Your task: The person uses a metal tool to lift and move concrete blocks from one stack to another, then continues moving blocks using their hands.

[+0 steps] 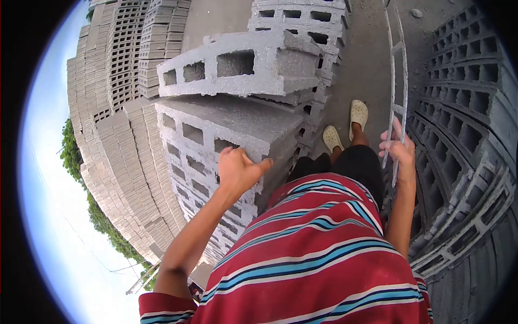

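My left hand point(240, 168) is on the top concrete block point(243, 121) of the near stack. Its fingers curl into one of the block's hollows, and the thumb lies along the block's edge. Another hollow concrete block point(270, 75) rests tilted on the stack just beyond. On the other side, my right hand point(399, 148) is closed around the near end of a narrow, ladder-shaped frame point(399, 75) with several crosspieces. The frame stretches away from me, and its far end runs out of view. Part of my right hand's grip is hidden behind it.
Tall block stacks point(124, 59) rise at the left, and more hollow blocks point(458, 102) are stacked close on my right. Similar ladder-shaped frames point(469, 232) lean at the lower right. My feet in light clogs point(359, 116) stand on the bare ground point(361, 65) between stacks.
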Tool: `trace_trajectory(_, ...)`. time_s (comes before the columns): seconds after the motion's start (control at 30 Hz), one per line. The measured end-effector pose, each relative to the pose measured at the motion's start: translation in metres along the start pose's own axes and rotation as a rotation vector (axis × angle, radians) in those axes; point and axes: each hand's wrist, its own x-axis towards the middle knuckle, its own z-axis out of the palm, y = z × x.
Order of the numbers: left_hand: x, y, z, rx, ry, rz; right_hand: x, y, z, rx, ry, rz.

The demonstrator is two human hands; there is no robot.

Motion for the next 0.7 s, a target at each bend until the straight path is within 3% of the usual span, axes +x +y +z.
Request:
trace_trajectory(0.13,-0.001,0.003,0.002,0.063,0.07,-0.013,0.019,0.002,-0.015,0.171,0.026,0.1)
trace_trajectory(0.27,0.003,-0.002,0.004,0.058,0.037,-0.004,0.034,-0.015,-0.014,0.208,-0.038,0.054)
trace_trajectory(0.4,-0.022,-0.017,0.011,0.122,0.369,0.218,0.04,-0.039,-0.003,-0.021,-0.134,-0.13)
trace_trajectory(0.47,-0.051,-0.023,0.002,0.109,0.44,0.171,0.034,-0.052,0.006,-0.106,-0.176,-0.218)
trace_trajectory(0.57,-0.082,-0.059,0.015,0.048,0.462,0.049,0.017,-0.065,0.025,-0.181,-0.237,-0.377)
trace_trajectory(0.7,-0.079,-0.081,0.048,0.053,0.46,0.139,-0.025,-0.082,0.059,-0.157,-0.322,-0.519)
